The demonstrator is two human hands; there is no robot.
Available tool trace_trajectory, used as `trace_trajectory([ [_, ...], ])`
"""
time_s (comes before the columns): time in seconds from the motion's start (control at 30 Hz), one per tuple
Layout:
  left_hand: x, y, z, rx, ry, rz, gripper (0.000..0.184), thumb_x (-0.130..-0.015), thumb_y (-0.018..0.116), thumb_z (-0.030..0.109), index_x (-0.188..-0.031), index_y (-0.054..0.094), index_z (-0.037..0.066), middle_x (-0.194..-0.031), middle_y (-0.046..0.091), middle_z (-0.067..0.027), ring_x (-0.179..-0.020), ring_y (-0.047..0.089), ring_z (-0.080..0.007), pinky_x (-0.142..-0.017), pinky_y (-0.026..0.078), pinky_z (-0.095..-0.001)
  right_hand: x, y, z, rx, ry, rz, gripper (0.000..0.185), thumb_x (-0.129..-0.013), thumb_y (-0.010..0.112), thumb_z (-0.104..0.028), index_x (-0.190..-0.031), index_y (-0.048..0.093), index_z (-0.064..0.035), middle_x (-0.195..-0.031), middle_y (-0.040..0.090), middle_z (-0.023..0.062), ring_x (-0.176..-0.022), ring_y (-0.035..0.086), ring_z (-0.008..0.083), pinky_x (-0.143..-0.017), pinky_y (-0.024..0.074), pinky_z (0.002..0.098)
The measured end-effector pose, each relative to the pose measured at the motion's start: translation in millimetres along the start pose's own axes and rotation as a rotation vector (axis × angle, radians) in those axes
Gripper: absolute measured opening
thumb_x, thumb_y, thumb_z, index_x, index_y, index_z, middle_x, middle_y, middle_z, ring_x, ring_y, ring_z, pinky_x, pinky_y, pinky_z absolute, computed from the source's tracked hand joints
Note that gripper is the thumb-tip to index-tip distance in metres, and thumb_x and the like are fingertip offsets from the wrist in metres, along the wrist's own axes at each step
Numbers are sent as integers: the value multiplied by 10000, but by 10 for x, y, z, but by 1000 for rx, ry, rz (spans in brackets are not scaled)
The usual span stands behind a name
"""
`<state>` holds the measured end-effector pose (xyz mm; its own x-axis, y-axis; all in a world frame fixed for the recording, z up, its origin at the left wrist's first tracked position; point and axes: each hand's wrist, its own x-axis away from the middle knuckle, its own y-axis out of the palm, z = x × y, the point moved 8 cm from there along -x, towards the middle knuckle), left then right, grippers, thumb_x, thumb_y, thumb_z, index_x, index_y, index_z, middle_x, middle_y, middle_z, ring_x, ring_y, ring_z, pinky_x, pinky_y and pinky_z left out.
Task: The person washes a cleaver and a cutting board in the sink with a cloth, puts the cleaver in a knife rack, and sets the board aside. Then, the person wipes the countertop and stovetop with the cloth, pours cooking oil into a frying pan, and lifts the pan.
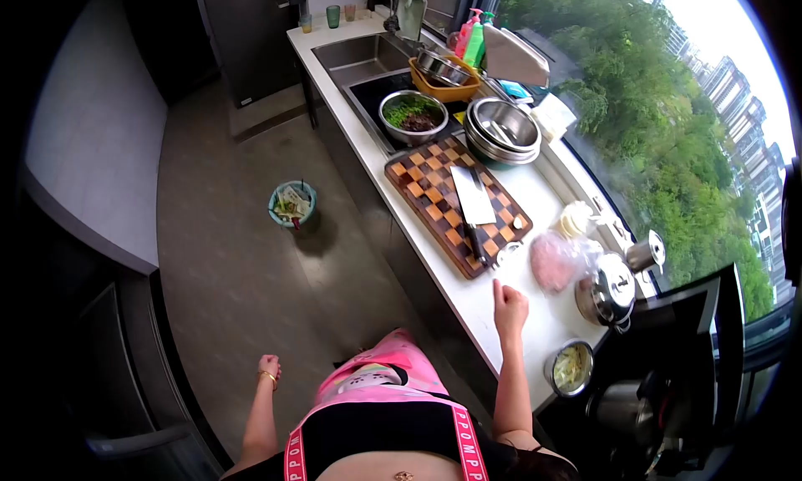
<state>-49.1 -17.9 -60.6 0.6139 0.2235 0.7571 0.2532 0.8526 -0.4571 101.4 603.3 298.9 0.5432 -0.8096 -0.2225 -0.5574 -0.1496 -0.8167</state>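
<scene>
While your right hand (510,312) curls over the white counter (468,301), near its checkered board (422,198), your left hand (270,366) curls above grey floor (225,289); a strap (468,443) between them reads "OMPP".

- Checkered in dark brown and tan: cutting board (428,187)
- White: countertop (478,304)
- Orange-yellow: basket (424,81)
- Green: pump bottle (474,48)
- Pink: apron (403,349)
- Reddish-pink with white lettering: straps (468,449)
- Light blue: trash bin (272,208)

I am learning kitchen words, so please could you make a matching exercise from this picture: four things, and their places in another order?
1. Cleaver
2. Waste bin
3. Bowl of greens
4. Green bottle

A. next to the pink bottle
B. on the floor
C. beside the stacked bowls
D. on the checkered board

Pairs: 1-D, 2-B, 3-C, 4-A
</scene>
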Motion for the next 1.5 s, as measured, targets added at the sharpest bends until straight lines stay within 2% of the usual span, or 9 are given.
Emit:
trace_trajectory([
  [0.2, -523, 632, 1903, 138, 252, -204, 156, -849, 548, 211, -929, 522, 80, -575, 485, -10, -372, 397, -88, -310, 296, -240, -1027, 762, -323, -330, 5, -44, 356, -842, 587, -173, -562, 480, 19, -455, 382, 133, -389, 343, 211, -415, 286, 334],
  [0.37, -67, 1115, 3224, 146, 206, -282, 145, -870, 538, 222, -964, 546, 112, -651, 499, 23, -470, 462, -65, -364, 350, -203, -1409, 1707, -1023, -660, 39, -612, 348, -855, 582, -219, -597, 528, 10, -482, 481, 19, -446, 409, 63, -418, 316, 255],
  [0.63, -89, 1701, 3946, 230, -203, -928, 171, -892, 520, 277, -874, 547, 109, -645, 488, 46, -551, 459, -59, -451, 338, -189, -1105, 2844, -763, -509, 359, -1001, 289, -860, 551, -240, -705, 580, 2, -563, 551, 27, -481, 501, 72, -438, 398, 215],
  [0.77, -1047, 1631, 4198, -332, 136, -845, 246, -845, 574, 333, -848, 553, 88, -594, 498, 23, -534, 478, -75, -468, 384, -234, -794, 3510, -675, -311, 350, -1003, 327, -804, 581, -323, -728, 599, -5, -609, 585, 80, -593, 577, 153, -548, 453, 309],
  [0.83, -1208, 1606, 4951, -629, 753, -706, 268, -815, 603, 339, -886, 570, 83, -571, 519, -15, -554, 536, -146, -533, 450, -285, -793, 3794, -907, -304, 380, -887, 366, -755, 601, -378, -758, 628, -13, -686, 624, 147, -665, 617, 269, -633, 478, 367],
  [1.0, -1780, 1411, 5520, -1108, 877, -720, 365, -826, 488, 463, -970, 620, 155, -1089, 516, -139, -1011, 492, -289, -895, 384, -386, -414, 4484, -1309, -238, 212, -846, 333, -799, 571, -332, -1020, 639, -93, -992, 580, 184, -958, 518, 311, -808, 435, 354],
  [1.1, -2029, 1363, 5689, -1294, 843, -900, 390, -825, 472, 477, -1024, 618, 176, -1151, 479, -150, -1094, 430, -319, -927, 349, -408, -742, 4425, -1912, -459, 276, -1106, 261, -786, 577, -196, -991, 651, -52, -859, 624, 138, -790, 592, 212, -724, 476, 320],
  [1.2, -2246, 1372, 5908, -1266, 906, -1017, 346, -830, 493, 418, -1033, 616, 167, -1058, 546, -154, -994, 514, -287, -875, 404, -386, -1724, 4385, -2318, -888, 641, -806, 257, -852, 560, -254, -912, 649, -20, -792, 636, 44, -705, 583, 110, -626, 477, 248],
  [1.5, -2989, 1030, 5652, -523, 570, -714, 192, -852, 554, 188, -958, 586, 31, -847, 631, -79, -753, 609, -148, -698, 492, -266, -4535, 5769, -2115, -1615, 1121, 24, 476, -867, 543, -192, -1191, 315, 73, -1175, 408, 300, -983, 530, 390, -817, 508, 426],
])
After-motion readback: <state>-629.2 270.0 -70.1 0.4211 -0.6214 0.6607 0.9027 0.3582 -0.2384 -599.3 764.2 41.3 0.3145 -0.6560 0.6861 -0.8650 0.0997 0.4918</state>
